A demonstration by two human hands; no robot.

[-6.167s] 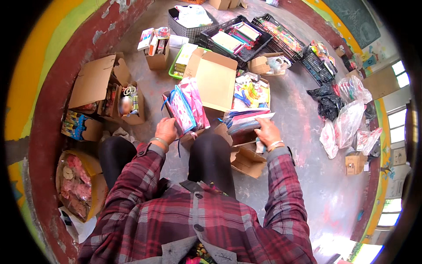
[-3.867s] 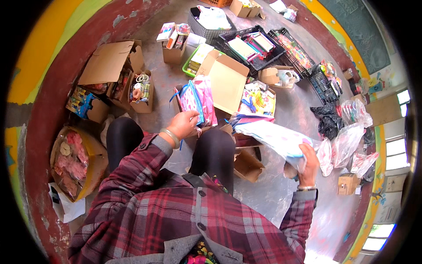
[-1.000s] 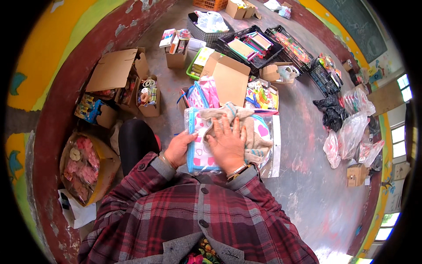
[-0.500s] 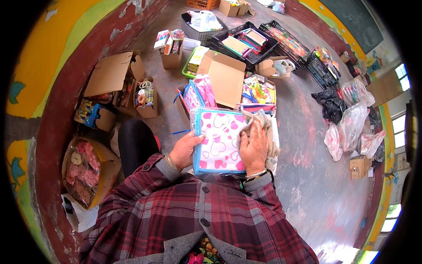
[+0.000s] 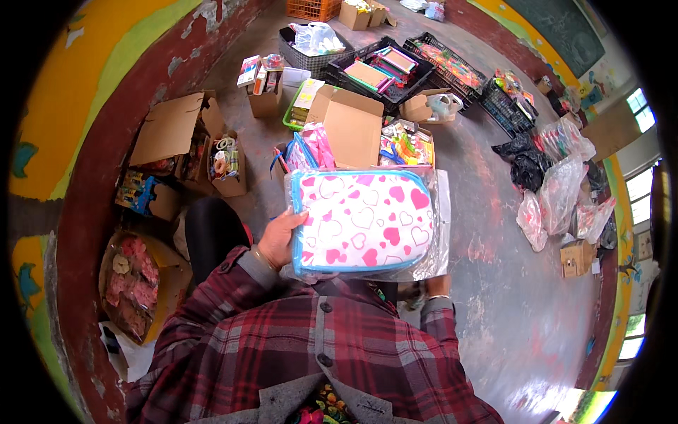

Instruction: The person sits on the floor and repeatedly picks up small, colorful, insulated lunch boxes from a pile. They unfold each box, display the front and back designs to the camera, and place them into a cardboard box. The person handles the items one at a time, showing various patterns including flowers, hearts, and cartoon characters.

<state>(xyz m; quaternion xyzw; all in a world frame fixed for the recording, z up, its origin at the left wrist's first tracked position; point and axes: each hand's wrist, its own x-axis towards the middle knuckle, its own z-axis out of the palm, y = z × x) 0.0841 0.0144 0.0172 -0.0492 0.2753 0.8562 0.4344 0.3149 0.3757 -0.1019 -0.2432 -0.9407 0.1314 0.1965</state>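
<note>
A flat pouch [image 5: 365, 222], white with pink hearts and blue edging, lies in front of my body in a clear plastic wrapper. My left hand [image 5: 281, 237] grips its left edge, thumb on top and fingers underneath. Below the pouch's lower right corner is my right hand [image 5: 436, 285], with only the part near the wrist showing; its fingers are hidden. A greyish cloth [image 5: 412, 297] is partly visible beside it, but whether the hand holds it is unclear. Just beyond the pouch stand an open cardboard box [image 5: 346, 127] and a blue-edged bag with pink wrapping [image 5: 304, 150].
Several cardboard boxes [image 5: 169, 131] of goods stand on the left, near a box of pink items [image 5: 132, 283]. Black crates [image 5: 381, 71] line the far side. Clear and black plastic bags [image 5: 561, 184] lie on the floor at right.
My right hand has left the pouch's top with the cloth and dropped to its lower right. The pouch now lies fully exposed, its rounded right end showing, still in my left hand.
</note>
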